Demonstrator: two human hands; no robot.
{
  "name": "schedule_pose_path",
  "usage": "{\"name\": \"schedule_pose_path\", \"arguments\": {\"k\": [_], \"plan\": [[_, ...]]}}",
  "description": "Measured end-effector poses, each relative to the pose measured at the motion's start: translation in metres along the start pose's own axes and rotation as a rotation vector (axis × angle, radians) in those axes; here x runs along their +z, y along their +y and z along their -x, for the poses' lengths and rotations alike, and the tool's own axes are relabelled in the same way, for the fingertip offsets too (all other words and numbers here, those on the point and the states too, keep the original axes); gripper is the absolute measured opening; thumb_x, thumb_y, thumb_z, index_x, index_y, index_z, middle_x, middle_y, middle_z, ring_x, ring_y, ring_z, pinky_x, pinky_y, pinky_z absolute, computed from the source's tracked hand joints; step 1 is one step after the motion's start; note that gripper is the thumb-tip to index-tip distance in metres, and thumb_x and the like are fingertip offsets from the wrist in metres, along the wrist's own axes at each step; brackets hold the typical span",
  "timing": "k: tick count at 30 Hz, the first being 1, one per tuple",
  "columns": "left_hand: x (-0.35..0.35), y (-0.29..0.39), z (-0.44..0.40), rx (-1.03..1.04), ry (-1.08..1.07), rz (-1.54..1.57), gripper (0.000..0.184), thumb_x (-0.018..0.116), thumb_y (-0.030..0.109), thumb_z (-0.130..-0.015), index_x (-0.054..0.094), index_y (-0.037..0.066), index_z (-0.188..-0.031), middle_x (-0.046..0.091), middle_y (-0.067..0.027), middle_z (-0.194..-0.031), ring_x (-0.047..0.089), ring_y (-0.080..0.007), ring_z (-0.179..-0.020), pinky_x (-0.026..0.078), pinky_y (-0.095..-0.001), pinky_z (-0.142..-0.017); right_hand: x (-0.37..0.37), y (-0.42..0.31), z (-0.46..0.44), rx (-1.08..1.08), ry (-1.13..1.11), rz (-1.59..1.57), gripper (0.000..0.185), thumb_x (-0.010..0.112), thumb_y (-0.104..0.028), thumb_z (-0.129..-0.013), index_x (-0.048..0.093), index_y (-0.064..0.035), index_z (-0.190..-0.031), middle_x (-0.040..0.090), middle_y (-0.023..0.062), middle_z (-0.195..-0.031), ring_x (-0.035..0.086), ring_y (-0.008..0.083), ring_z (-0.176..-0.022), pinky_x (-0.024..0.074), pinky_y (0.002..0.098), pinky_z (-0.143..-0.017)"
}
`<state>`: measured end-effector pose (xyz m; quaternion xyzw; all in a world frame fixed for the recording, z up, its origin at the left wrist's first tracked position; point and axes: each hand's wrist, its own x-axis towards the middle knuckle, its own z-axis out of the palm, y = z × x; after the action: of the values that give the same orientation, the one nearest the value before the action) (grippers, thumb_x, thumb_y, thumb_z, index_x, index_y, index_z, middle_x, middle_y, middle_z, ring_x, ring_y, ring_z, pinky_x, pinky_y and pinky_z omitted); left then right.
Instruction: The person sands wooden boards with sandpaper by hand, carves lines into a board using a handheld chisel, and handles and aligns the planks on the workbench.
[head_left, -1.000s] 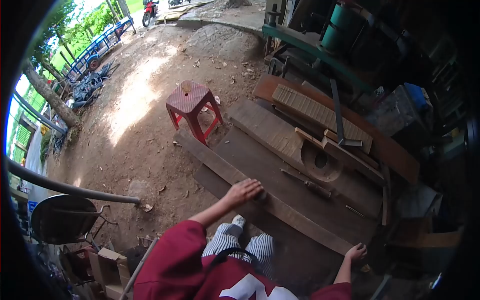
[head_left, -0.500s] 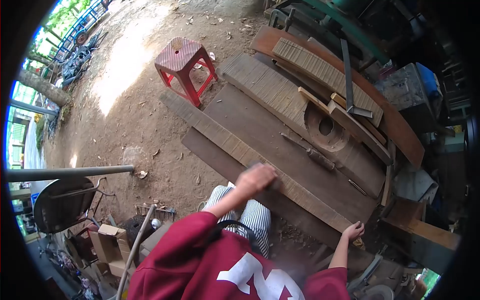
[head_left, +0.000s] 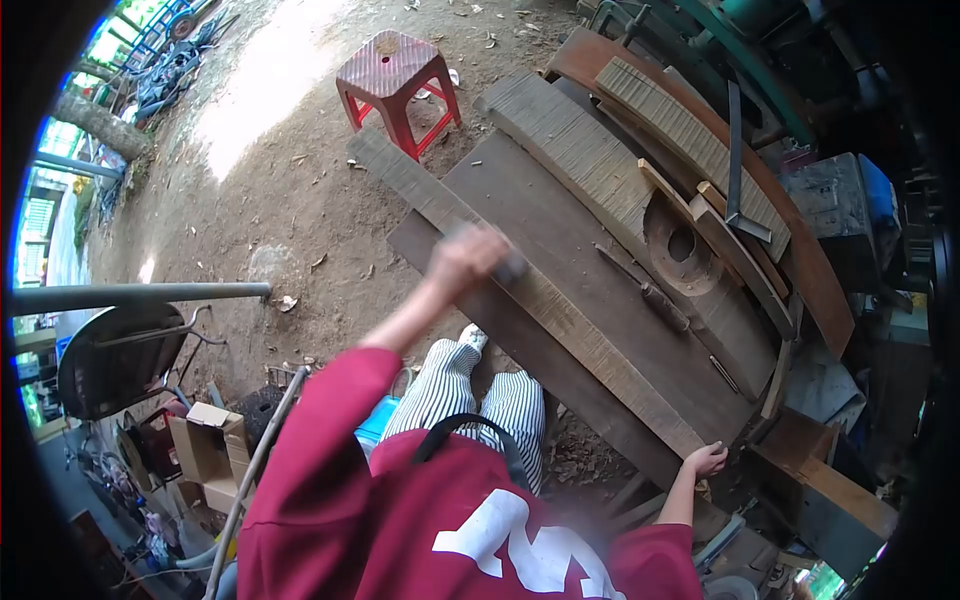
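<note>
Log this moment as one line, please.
left hand: holds blurred dark object at plank | right hand: at plank's near end | stool: near plank's far end

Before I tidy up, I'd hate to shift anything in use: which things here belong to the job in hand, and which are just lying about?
Job in hand:
long wooden strip, right hand at its end
dark block, blurred, in the left hand
dark board, seemingly beneath the strip

Apparently lying about:
red stool
cardboard box
metal square
handled tool

Open-air woodworking spot: dirt ground (head_left: 290,210), rough plank (head_left: 590,352) on wide board (head_left: 545,200), metal square (head_left: 736,160), handled tool (head_left: 663,305).
</note>
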<state>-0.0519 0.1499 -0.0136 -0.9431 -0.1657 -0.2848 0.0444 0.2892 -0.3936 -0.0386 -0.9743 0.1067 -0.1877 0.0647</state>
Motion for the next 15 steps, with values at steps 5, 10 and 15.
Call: {"name": "schedule_pose_path", "arguments": {"k": [5,10,15], "plan": [[-0.011,-0.05,-0.012,-0.474,-0.109,-0.358,0.019,0.052,0.009,-0.073,0.057,0.008,-0.09,0.06,-0.0069,-0.083,0.06,-0.018,-0.071,0.049,-0.0267,-0.053,-0.009,-0.01,0.004,0.018,-0.001,0.019,0.044,0.042,-0.04,-0.086,0.048,-0.0076,-0.115,0.047,0.0153,-0.117,0.04,0.0312,-0.112,0.0318,0.0421,-0.092],[-0.003,0.069,-0.002,-0.149,0.027,-0.053,0.013,0.053,0.008,-0.075,0.059,0.009,-0.087,0.062,-0.0065,-0.089,0.061,-0.0164,-0.081,0.051,-0.0259,-0.067,-0.012,-0.009,0.004,0.037,-0.029,0.005,0.045,0.042,-0.041,-0.086,0.048,-0.0078,-0.116,0.046,0.015,-0.118,0.04,0.0313,-0.112,0.0314,0.042,-0.093],[-0.009,-0.038,0.0,-0.129,-0.087,-0.302,0.019,0.051,0.006,-0.074,0.056,0.007,-0.093,0.061,-0.007,-0.086,0.06,-0.0157,-0.074,0.05,-0.0254,-0.059,-0.006,-0.005,0.002,0.005,-0.016,-0.002,0.046,0.042,-0.042,-0.086,0.048,-0.0079,-0.116,0.045,0.0148,-0.12,0.04,0.0314,-0.113,0.0308,0.0419,-0.094]]}}
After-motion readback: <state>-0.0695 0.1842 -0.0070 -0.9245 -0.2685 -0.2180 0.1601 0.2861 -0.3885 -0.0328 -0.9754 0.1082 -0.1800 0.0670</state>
